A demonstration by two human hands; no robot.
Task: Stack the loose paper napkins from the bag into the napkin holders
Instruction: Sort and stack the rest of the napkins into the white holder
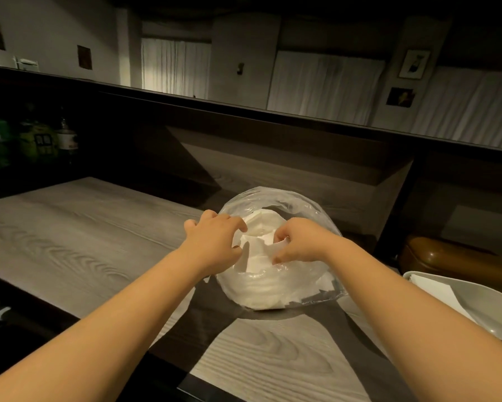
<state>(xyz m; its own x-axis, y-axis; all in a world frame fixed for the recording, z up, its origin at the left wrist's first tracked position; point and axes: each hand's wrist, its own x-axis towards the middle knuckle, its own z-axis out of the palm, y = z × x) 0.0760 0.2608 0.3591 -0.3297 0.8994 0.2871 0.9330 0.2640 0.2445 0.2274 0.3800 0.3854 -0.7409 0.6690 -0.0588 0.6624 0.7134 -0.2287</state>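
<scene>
head view: both hands at the bag (275, 285) mouth on the counter (70, 242).
left hand (215, 242), fingers curled, holds the rim; right hand (299, 242) pinches napkins (255, 253) inside. best to lift a small, even wad toward the holder (475, 303), near right.

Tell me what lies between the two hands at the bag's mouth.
In the head view, white paper napkins fill the gap between the left hand and right hand, inside the open clear plastic bag. The right hand pinches one.

Both bare forearms reach forward, the left hand (215, 242) with fingers curled, the right hand (299, 242) pinching.
</scene>
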